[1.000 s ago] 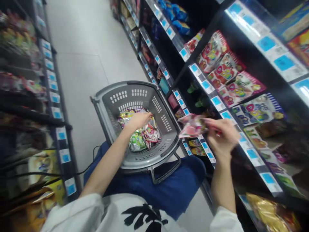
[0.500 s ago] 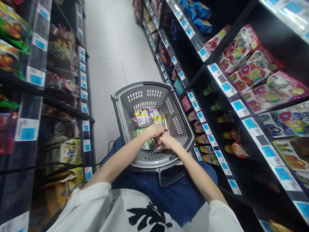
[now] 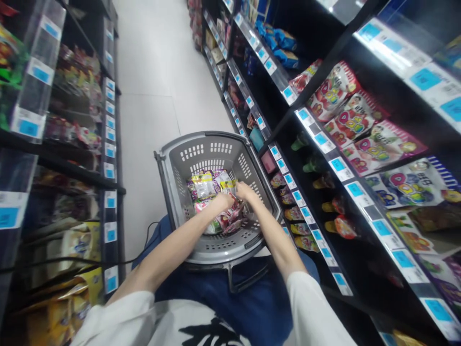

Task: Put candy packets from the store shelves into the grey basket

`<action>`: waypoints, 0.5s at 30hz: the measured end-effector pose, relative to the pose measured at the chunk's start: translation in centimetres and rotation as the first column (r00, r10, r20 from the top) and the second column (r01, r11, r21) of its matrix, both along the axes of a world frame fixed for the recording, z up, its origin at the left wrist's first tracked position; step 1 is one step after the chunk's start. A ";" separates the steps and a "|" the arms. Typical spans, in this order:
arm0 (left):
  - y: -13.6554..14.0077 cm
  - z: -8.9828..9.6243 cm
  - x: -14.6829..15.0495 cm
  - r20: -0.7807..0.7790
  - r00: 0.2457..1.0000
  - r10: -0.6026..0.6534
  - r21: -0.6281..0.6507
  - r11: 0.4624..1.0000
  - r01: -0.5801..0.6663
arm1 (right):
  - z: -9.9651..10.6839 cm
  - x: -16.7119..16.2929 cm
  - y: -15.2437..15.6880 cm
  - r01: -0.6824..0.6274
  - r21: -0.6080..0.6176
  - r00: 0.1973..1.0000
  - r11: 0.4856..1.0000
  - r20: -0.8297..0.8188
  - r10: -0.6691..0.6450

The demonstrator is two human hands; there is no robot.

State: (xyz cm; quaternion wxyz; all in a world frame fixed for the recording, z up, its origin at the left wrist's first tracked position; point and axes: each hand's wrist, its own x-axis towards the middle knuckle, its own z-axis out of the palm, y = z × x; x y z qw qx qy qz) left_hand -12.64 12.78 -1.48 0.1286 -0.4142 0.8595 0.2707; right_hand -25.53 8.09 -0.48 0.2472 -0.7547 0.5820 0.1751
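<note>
A grey shopping basket (image 3: 219, 259) with slotted walls rests against my lap, its handles folded down. Several shiny snack packets lie inside, among them a yellow-and-white packet (image 3: 202, 183) and pink-and-red packets (image 3: 230, 217). My left hand (image 3: 224, 201) is closed over the middle of the pile, its fingertips partly hidden. Close by on the right, my right hand (image 3: 245, 191) is curled, fingers pointing down into the basket. A small reddish packet (image 3: 236, 200) shows between the two hands, and both seem to grip it.
Dark shelves with blue-and-white price tags (image 3: 111, 233) line the left side. On the right shelves are bags of gummies (image 3: 414, 185), blue packs (image 3: 286, 58) and jelly cups (image 3: 342, 226). A pale floor aisle (image 3: 144, 62) runs ahead. A black cable (image 3: 82, 262) crosses at left.
My hands have moved apart a little, the right one up and away from the left. More pink-and-red packets show on top of the pile. The view has shifted slightly.
</note>
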 end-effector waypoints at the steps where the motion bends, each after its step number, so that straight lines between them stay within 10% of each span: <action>1: -0.2 0.5 0.3 0.039 0.999 0.021 -0.008 1.000 -0.021 | -0.7 1.1 -0.5 0.033 -0.005 0.999 0.999 -0.014 -0.033; 8: -0.5 3.7 1.5 0.121 0.982 0.145 -0.054 0.989 -0.139 | -2.7 3.6 -0.2 0.212 -0.073 0.977 0.975 0.011 -0.212; 15: 0.1 5.1 2.5 0.013 0.953 0.304 -0.210 0.932 -0.295 | 1.2 1.3 1.2 0.330 -0.231 0.922 0.915 0.285 -0.261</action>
